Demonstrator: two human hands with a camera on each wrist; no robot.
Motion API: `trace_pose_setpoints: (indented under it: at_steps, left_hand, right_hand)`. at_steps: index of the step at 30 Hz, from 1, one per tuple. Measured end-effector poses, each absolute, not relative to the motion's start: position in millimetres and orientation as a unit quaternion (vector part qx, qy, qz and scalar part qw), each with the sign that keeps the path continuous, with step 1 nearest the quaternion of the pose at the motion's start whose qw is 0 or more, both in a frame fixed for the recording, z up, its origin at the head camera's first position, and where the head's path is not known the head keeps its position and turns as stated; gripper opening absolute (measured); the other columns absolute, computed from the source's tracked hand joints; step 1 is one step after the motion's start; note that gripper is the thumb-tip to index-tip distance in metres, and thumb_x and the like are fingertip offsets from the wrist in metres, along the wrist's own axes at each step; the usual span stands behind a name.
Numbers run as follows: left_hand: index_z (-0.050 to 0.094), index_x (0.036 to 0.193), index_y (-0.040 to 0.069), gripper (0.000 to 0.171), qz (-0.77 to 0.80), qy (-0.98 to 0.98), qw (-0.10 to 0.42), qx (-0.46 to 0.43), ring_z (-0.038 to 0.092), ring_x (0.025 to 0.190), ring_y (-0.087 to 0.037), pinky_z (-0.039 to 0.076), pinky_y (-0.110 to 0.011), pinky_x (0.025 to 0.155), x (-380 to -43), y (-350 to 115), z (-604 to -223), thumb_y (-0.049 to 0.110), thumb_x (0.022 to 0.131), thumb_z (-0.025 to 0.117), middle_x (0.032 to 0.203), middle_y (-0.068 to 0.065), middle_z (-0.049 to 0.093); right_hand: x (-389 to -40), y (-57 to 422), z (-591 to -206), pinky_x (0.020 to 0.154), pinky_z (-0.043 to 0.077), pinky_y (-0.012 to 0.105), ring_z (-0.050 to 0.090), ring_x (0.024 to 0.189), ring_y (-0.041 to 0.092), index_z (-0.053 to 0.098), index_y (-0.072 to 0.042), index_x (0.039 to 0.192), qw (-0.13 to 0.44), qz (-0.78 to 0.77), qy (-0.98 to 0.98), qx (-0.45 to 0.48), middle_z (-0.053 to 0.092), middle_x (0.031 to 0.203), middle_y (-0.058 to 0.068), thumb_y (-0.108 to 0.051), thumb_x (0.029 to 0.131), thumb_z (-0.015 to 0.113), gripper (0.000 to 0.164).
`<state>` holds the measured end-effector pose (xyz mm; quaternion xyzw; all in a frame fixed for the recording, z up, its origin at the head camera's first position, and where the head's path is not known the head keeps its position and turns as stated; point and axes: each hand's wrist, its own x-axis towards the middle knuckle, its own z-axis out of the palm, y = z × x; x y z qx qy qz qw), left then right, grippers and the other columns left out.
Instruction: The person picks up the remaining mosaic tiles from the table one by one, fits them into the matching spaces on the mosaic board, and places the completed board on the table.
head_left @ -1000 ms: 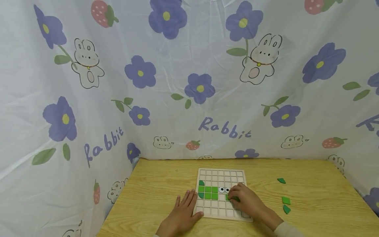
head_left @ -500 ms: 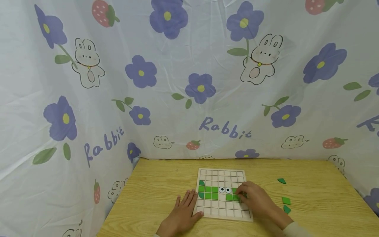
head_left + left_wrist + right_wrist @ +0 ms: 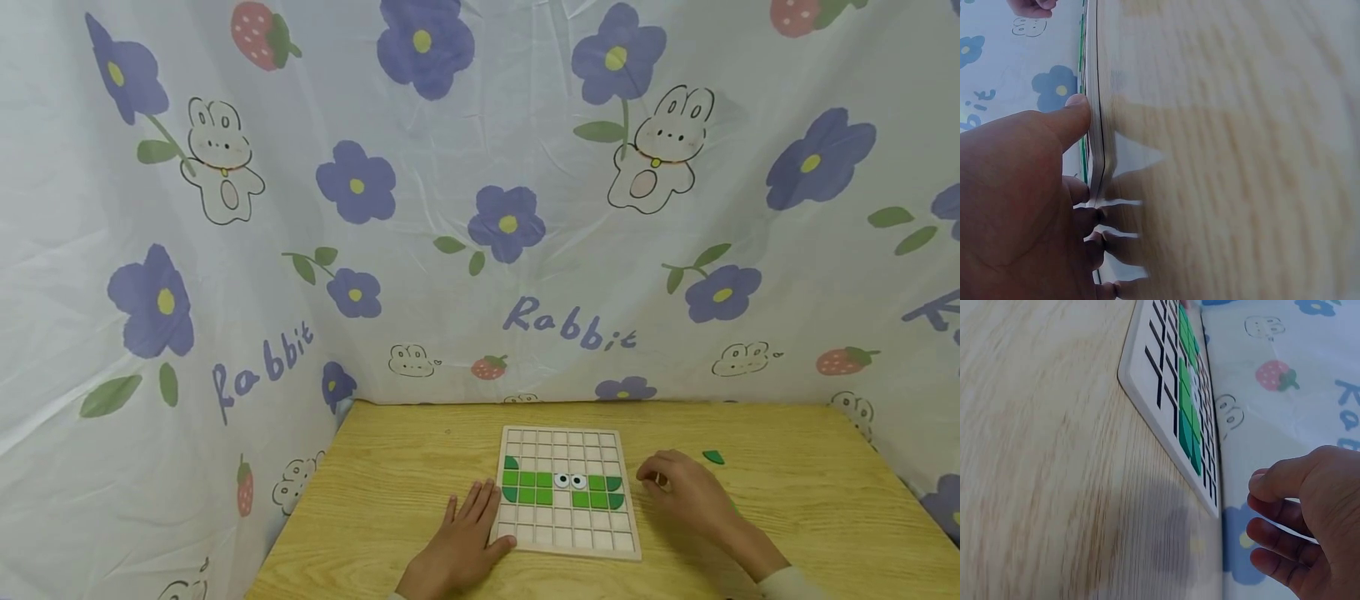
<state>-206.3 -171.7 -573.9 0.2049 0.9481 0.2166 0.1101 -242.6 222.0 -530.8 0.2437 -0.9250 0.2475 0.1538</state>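
A light wooden grid board (image 3: 561,536) lies on the table. Its cells hold light green square tiles (image 3: 527,496), dark green quarter-round tiles (image 3: 616,501) at both ends, and two round white eye tiles (image 3: 577,482) in the middle. My left hand (image 3: 459,537) rests flat along the board's left edge, fingers straight and thumb at its lower corner. Off the board's right side hovers my right hand (image 3: 686,492), fingers loosely bent; in the right wrist view nothing shows between them.
A loose dark green quarter-round tile (image 3: 713,457) lies right of the board. Only a green sliver (image 3: 736,507) shows beside my right wrist; the arm hides the rest. Behind the wooden table (image 3: 405,450) hangs a printed cloth (image 3: 442,325).
My right hand has left the board and moved right, toward the loose tiles. Dark green quarter-round tiles now show at the board's right end. My left hand has stayed put.
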Motion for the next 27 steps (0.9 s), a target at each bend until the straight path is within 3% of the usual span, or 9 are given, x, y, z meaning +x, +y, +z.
trace_pose_setpoints:
  at_steps: [9, 14, 21, 27]
  left_hand:
    - [0.021, 0.172, 0.012, 0.092, 0.216, 0.950, 0.097, 0.203, 0.011, 0.168, -0.036, 0.010, -0.074, 0.128, -208, -174, -582, 0.073, 0.106, 0.039, 0.181, -0.012, 0.013]
    - [0.016, 0.173, 0.012, 0.089, 0.221, 0.947, 0.106, 0.209, 0.006, 0.168, -0.036, 0.008, -0.074, 0.128, -209, -175, -582, 0.069, 0.108, 0.039, 0.181, -0.012, 0.009]
    - [0.017, 0.172, 0.008, 0.090, 0.217, 0.947, 0.118, 0.204, 0.008, 0.167, -0.039, 0.009, -0.076, 0.126, -202, -170, -561, 0.067, 0.109, 0.040, 0.180, -0.016, 0.010]
    - [0.019, 0.172, 0.010, 0.091, 0.217, 0.949, 0.111, 0.200, 0.009, 0.168, -0.037, 0.010, -0.074, 0.127, -205, -172, -570, 0.070, 0.107, 0.041, 0.181, -0.014, 0.012]
  right_hand:
    - [-238, 250, -529, 0.065, 0.051, 0.022, 0.055, 0.078, -0.003, 0.079, -0.020, 0.095, 0.143, 0.246, -0.939, 0.195, 0.068, 0.091, -0.016, -0.007, 0.090, 0.084, 0.015]
    - [-236, 264, -532, 0.065, 0.051, 0.022, 0.055, 0.078, -0.004, 0.078, -0.020, 0.097, 0.129, 0.240, -0.946, 0.178, 0.067, 0.092, -0.016, -0.010, 0.092, 0.084, 0.012]
    - [-234, 282, -535, 0.066, 0.052, 0.022, 0.056, 0.078, -0.004, 0.078, -0.018, 0.100, 0.108, 0.237, -0.951, 0.165, 0.070, 0.095, -0.011, -0.014, 0.093, 0.083, 0.009]
    - [-234, 294, -537, 0.066, 0.053, 0.024, 0.061, 0.079, 0.001, 0.079, -0.017, 0.103, 0.079, 0.233, -0.959, 0.142, 0.073, 0.100, -0.007, -0.013, 0.094, 0.081, 0.010]
